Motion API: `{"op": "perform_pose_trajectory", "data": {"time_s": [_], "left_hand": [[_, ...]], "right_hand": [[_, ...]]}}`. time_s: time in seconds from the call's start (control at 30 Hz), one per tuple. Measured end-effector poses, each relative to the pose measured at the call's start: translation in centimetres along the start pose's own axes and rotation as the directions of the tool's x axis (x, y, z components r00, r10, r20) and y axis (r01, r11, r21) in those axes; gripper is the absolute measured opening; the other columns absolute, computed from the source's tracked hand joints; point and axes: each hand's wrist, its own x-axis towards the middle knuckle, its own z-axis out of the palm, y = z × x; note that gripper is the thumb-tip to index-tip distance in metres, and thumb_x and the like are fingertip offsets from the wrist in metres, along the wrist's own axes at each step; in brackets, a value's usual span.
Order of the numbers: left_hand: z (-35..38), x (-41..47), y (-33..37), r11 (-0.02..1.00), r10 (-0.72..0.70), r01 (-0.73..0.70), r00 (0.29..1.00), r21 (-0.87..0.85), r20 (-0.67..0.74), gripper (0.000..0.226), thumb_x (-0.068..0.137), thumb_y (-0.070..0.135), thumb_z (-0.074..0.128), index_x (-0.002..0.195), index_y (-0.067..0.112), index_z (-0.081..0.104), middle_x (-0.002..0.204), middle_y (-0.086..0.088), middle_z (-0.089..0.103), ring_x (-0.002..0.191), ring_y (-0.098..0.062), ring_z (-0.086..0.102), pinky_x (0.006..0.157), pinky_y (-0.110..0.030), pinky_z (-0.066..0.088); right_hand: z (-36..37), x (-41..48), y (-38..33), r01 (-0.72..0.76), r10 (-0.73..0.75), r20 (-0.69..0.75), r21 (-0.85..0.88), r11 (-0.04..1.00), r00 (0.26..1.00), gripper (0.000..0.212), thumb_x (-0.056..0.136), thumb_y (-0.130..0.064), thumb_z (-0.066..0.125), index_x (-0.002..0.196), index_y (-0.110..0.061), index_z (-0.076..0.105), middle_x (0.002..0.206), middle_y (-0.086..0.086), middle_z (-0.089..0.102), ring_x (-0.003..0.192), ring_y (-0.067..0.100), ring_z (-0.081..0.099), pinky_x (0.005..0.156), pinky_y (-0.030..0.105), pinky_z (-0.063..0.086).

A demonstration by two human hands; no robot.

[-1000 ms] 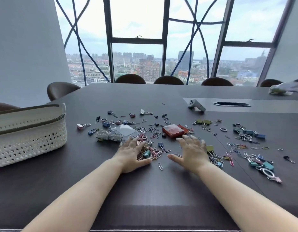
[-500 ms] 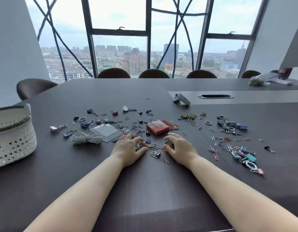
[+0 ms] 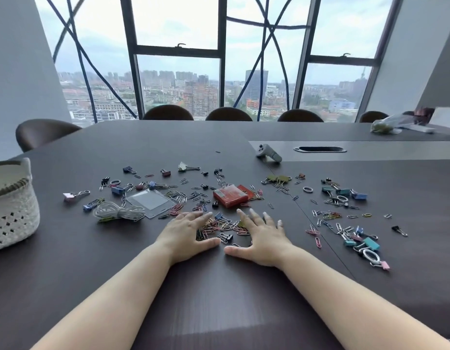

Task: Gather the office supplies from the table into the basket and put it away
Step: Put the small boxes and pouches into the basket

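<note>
Coloured paper clips and binder clips lie scattered across the dark table [image 3: 219,286]. My left hand [image 3: 186,233] and my right hand [image 3: 262,236] lie flat on the table, fingers spread, thumbs nearly meeting, with a small pile of clips [image 3: 225,227] between them. Just beyond the pile sits a red box [image 3: 230,195]. A clear badge holder [image 3: 150,202] and a coil of white cord [image 3: 119,212] lie to the left. The white woven basket [image 3: 11,218] stands at the left edge, partly cut off.
More clips spread to the right [image 3: 355,238] and at the far right [image 3: 342,193]. A grey controller [image 3: 268,154] lies beside a cable slot [image 3: 320,149]. Chairs line the far edge under the windows. A plastic bag [image 3: 388,125] lies at the far right.
Both hands have swept inward, the right one most, raking clips into a pile between them. The view has turned right, so the basket has slid to the left edge.
</note>
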Motion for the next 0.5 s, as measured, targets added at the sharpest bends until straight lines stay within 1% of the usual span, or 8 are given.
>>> {"op": "perform_pose_trajectory", "data": {"time_s": [0.07,0.13,0.2,0.23,0.3,0.4,0.43,0.5], "left_hand": [[0.1,0.4,-0.1,0.999,-0.052,0.051,0.996,-0.011,-0.067,0.083,0.071,0.073,0.041,0.142,0.030,0.031,0.145,0.002,0.038,0.135,-0.020,0.029,0.113,-0.031,0.022],[0.2,0.5,-0.3,0.995,-0.098,0.098,0.988,-0.004,-0.121,0.067,0.082,0.062,0.047,0.138,0.028,0.038,0.137,0.001,0.044,0.129,-0.022,0.035,0.110,-0.033,0.027],[0.2,0.6,-0.4,0.992,-0.129,0.127,0.981,-0.017,-0.145,0.053,0.085,0.055,0.048,0.132,0.030,0.045,0.130,0.000,0.046,0.125,-0.023,0.038,0.108,-0.035,0.031],[0.2,0.6,-0.4,0.991,-0.131,0.129,0.980,-0.021,-0.147,0.047,0.086,0.053,0.048,0.127,0.031,0.049,0.127,-0.001,0.047,0.123,-0.024,0.038,0.106,-0.036,0.032],[0.2,0.4,-0.3,0.992,-0.125,0.123,0.981,-0.021,-0.147,0.037,0.086,0.050,0.049,0.116,0.029,0.054,0.120,-0.004,0.048,0.120,-0.026,0.039,0.104,-0.038,0.035],[0.1,0.2,-0.1,0.996,-0.094,0.093,0.985,-0.011,-0.144,0.029,0.086,0.047,0.051,0.100,0.022,0.047,0.113,-0.004,0.046,0.114,-0.024,0.038,0.100,-0.037,0.036],[0.1,0.1,0.0,0.997,-0.079,0.078,0.987,-0.008,-0.142,0.028,0.086,0.046,0.051,0.098,0.021,0.045,0.112,-0.004,0.045,0.113,-0.024,0.038,0.100,-0.035,0.035],[0.1,0.0,0.2,0.999,-0.050,0.051,0.988,0.004,-0.148,0.030,0.087,0.043,0.051,0.101,0.018,0.044,0.113,-0.005,0.044,0.112,-0.025,0.039,0.099,-0.032,0.031]], "right_hand": [[-0.1,1.6,-0.3,0.049,-0.049,-0.058,0.005,0.999,0.997,0.086,0.073,-0.078,0.039,0.144,-0.045,0.003,0.158,-0.002,0.007,0.145,0.024,0.002,0.117,0.048,0.002],[-0.4,2.8,-0.6,0.097,-0.097,-0.125,-0.001,0.995,0.987,0.066,0.080,-0.070,0.040,0.140,-0.046,0.024,0.154,-0.002,0.022,0.142,0.023,0.015,0.115,0.044,0.012],[-0.5,3.3,-0.9,0.145,-0.142,-0.177,0.006,0.989,0.974,0.051,0.084,-0.064,0.043,0.130,-0.043,0.042,0.144,-0.004,0.037,0.134,0.022,0.026,0.111,0.039,0.020],[-0.5,3.3,-0.9,0.161,-0.155,-0.195,0.016,0.987,0.969,0.045,0.084,-0.061,0.045,0.125,-0.041,0.048,0.138,-0.004,0.042,0.130,0.021,0.031,0.109,0.037,0.024],[-0.4,3.2,-0.8,0.182,-0.170,-0.224,0.032,0.983,0.960,0.037,0.086,-0.056,0.048,0.117,-0.036,0.053,0.124,-0.003,0.048,0.122,0.020,0.037,0.103,0.035,0.032],[-0.3,2.9,-1.0,0.183,-0.170,-0.263,0.026,0.983,0.950,0.031,0.086,-0.051,0.049,0.105,-0.027,0.056,0.110,0.001,0.051,0.114,0.021,0.045,0.094,0.033,0.040],[-0.3,2.8,-1.1,0.177,-0.166,-0.273,0.016,0.984,0.948,0.031,0.086,-0.051,0.050,0.101,-0.024,0.055,0.107,0.002,0.053,0.111,0.022,0.047,0.091,0.033,0.040],[-0.3,2.8,-1.3,0.166,-0.162,-0.297,-0.011,0.986,0.941,0.031,0.087,-0.049,0.049,0.098,-0.020,0.055,0.105,0.004,0.056,0.107,0.024,0.051,0.089,0.034,0.041]]}}
